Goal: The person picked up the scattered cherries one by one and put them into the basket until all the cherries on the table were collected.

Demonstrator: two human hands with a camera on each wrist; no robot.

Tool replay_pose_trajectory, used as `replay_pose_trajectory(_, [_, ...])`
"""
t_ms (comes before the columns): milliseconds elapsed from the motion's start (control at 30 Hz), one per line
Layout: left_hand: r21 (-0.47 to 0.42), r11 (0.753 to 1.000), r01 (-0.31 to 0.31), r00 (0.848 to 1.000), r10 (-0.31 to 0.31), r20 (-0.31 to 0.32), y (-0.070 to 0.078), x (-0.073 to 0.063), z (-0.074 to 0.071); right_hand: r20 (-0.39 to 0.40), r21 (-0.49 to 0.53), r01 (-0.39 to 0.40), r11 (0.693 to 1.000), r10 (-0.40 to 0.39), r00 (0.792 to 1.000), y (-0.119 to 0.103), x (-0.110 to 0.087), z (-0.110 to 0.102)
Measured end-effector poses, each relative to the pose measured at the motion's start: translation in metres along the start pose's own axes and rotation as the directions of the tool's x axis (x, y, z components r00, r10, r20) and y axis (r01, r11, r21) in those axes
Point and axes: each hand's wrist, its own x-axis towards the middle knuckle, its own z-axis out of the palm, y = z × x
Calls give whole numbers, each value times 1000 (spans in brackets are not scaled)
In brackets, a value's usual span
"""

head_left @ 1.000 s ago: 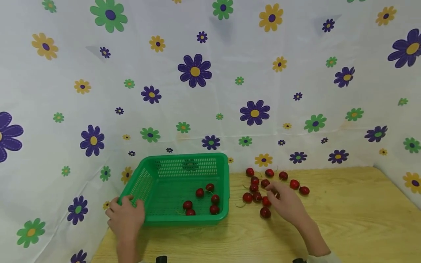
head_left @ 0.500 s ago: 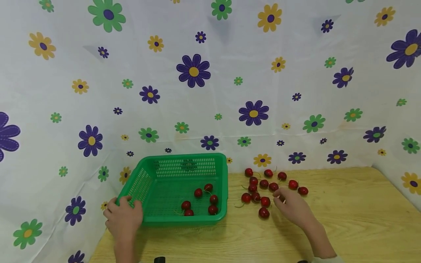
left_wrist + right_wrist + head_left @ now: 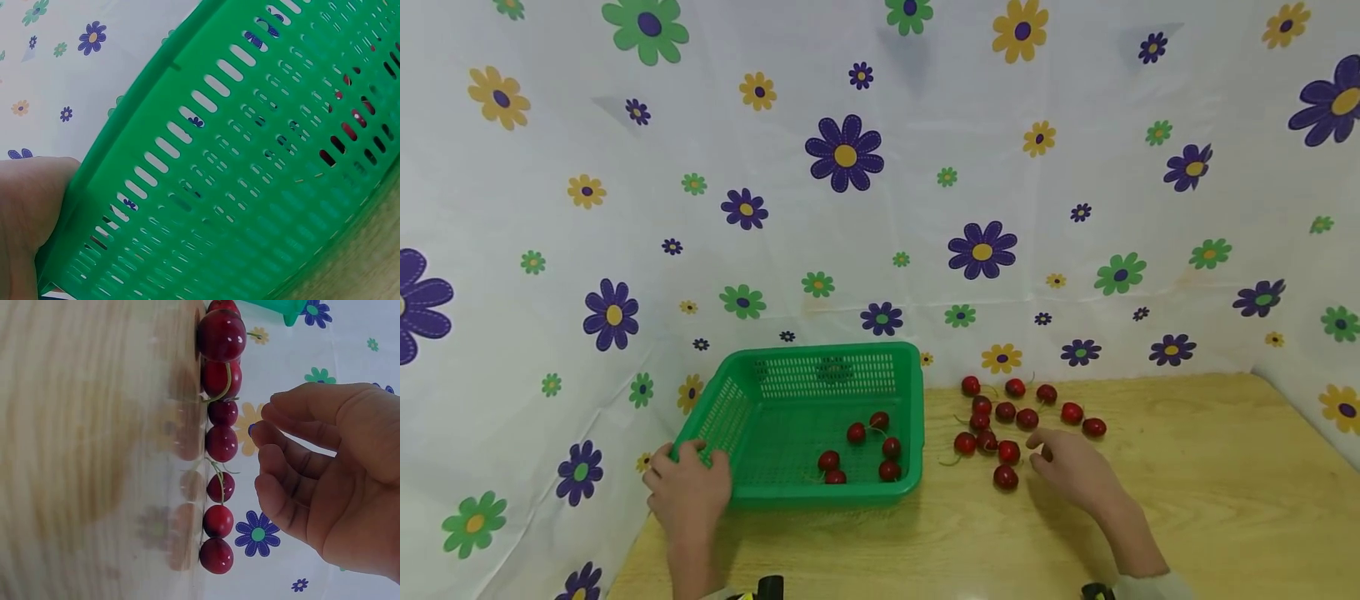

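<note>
At its left front corner, the green plastic basket (image 3: 820,500) is gripped by my left hand (image 3: 688,492), fingers over the rim. The left wrist view shows that hand (image 3: 28,219) against the basket's slotted wall (image 3: 206,169). Several dark red cherries (image 3: 857,432) lie inside, toward the basket's right. More cherries (image 3: 1005,477) with stems are scattered on the table to its right. Just right of this group hovers my right hand (image 3: 1078,471), its fingers loosely bent and holding nothing. In the right wrist view a gap separates its fingertips from the row of cherries (image 3: 221,444).
The pale wooden table (image 3: 1210,483) stretches to the right and front. Behind it and at both sides hangs a white flowered cloth (image 3: 910,200), close to the basket's back. Two cherries (image 3: 1093,427) sit slightly apart at the group's right.
My right hand has drawn back a little to the right from the cherries, uncovering one that it had hidden. The left hand and the basket have stayed in place.
</note>
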Motion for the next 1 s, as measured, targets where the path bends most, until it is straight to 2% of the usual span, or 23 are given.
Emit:
replay_pose_trajectory(367, [-12,1000,6,1000,-6,-13,1,0,1,56,-87,-5,996,10,998,2,7,1])
replay_pose_trajectory(567, [-10,1000,22,1000,-22,2,1,1,0,85,-105,-25,994,34,996,0,18,1])
replay_pose_trajectory(1000, [-20,1000,-6,1000,5,-23,-1,1,1,117,-94,-64,993,75,990,2,26,9])
